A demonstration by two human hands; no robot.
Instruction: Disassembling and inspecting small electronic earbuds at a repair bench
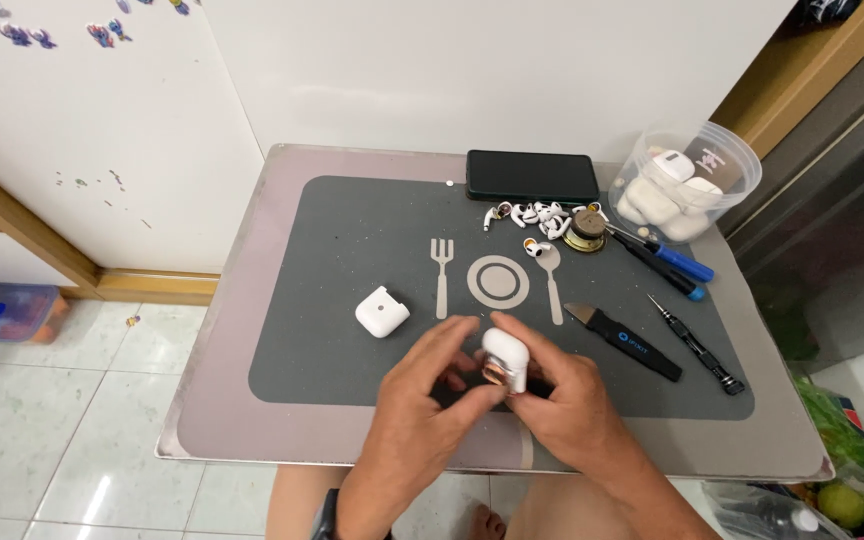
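Both hands, left (pixel 422 390) & right (pixel 562 400), gripped a white earbud case (pixel 505 360) over the grey mat (pixel 352 370), its inner part apparently half out. Second case (pixel 382 311) lay untouched nearby; pry tool (pixel 624 341) unused.

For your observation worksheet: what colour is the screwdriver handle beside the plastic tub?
Blue screwdriver handle, clearest in the head view.

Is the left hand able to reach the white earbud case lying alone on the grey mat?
Probably yes. The white earbud case lies apart, just up-left of the left hand, with bare grey mat between; but that hand now touches the white part.
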